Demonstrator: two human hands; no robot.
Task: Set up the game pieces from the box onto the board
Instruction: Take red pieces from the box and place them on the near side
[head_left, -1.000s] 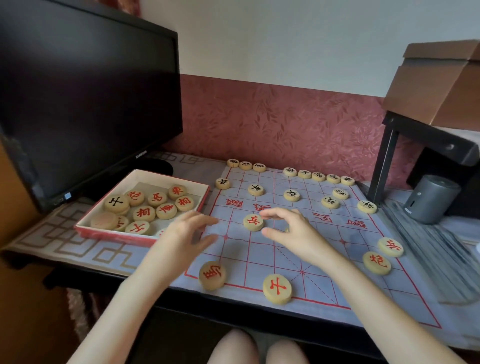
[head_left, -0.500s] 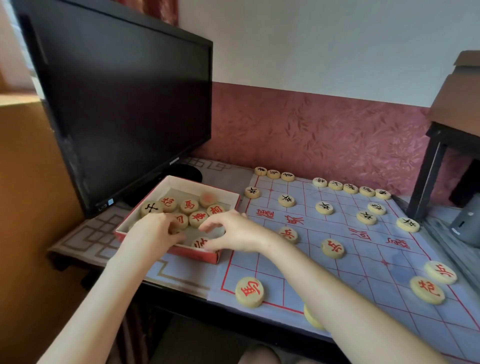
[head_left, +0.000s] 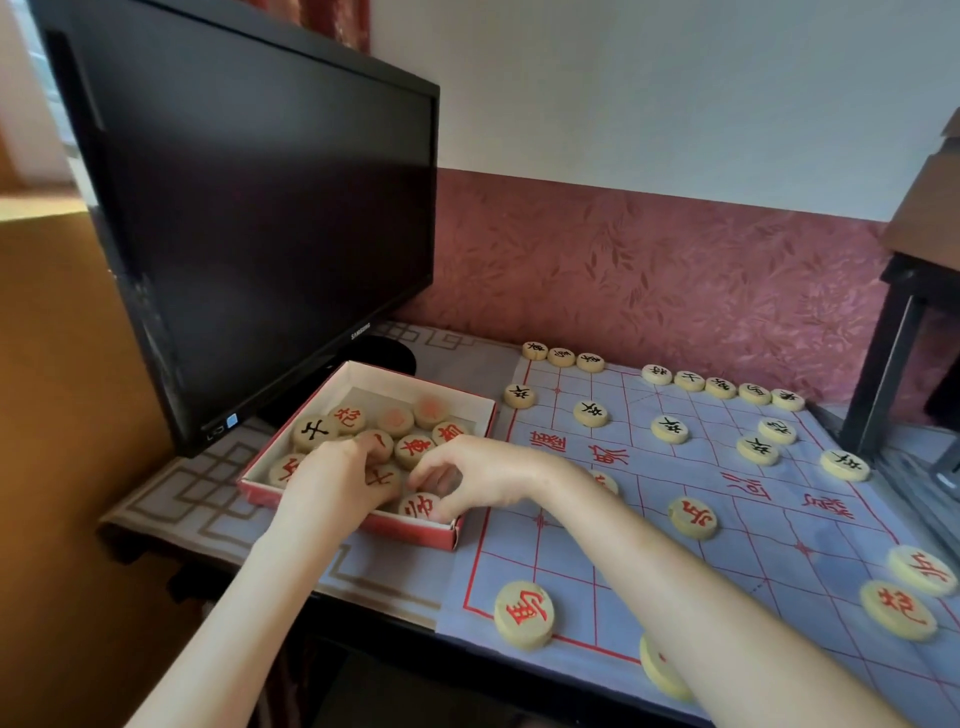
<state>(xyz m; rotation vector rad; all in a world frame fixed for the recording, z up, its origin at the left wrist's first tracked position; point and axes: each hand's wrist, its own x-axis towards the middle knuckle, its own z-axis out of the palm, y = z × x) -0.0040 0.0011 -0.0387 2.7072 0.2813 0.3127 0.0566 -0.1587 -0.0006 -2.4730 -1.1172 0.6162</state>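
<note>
The red-walled box sits left of the board and holds several round wooden pieces with red or black characters. Both hands are inside the box at its near side. My left hand curls its fingers round a red-marked piece. My right hand reaches in from the right, and its curled fingers pinch a red-marked piece by the front wall. Black-marked pieces line the board's far rows. Red-marked pieces such as one at the near left corner lie on the near half.
A large dark monitor stands close behind and left of the box. A black metal stand rises at the board's right edge. The desk's front edge runs just below the board. A red patterned wall is behind.
Both hands left the board and moved left into the box. My view swung left with them. They now curl onto pieces at the box's near side.
</note>
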